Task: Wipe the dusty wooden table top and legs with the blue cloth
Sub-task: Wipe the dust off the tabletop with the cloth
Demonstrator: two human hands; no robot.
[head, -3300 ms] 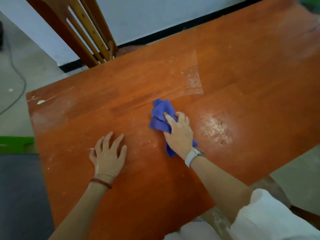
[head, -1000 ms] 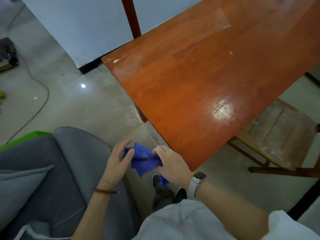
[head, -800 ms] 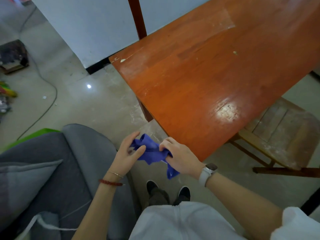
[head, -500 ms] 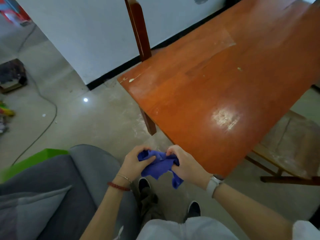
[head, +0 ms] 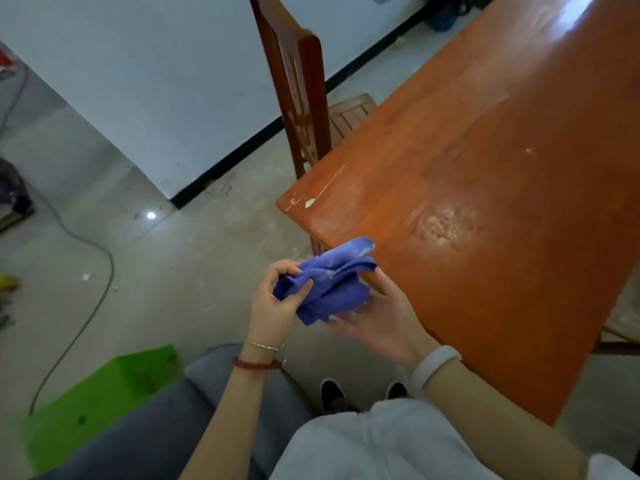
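Observation:
The orange-brown wooden table fills the right side, with a dusty patch near its short edge and a white chip at the corner. The blue cloth, bunched and streaked pale with dust, is held in the air just off that short edge. My left hand pinches its left end between thumb and fingers. My right hand lies palm up under its right side, fingers spread and thumb raised beside the fold. One table leg shows dimly behind the cloth; the others are hidden.
A wooden chair stands at the table's far long side, against a white wall. Another chair's seat shows at the right edge. A grey sofa, a green box and a floor cable lie to my left.
I have stepped back from wiping the top to the table's short end. Both hands brought the cloth off the table and rework it; the right hand has opened under it.

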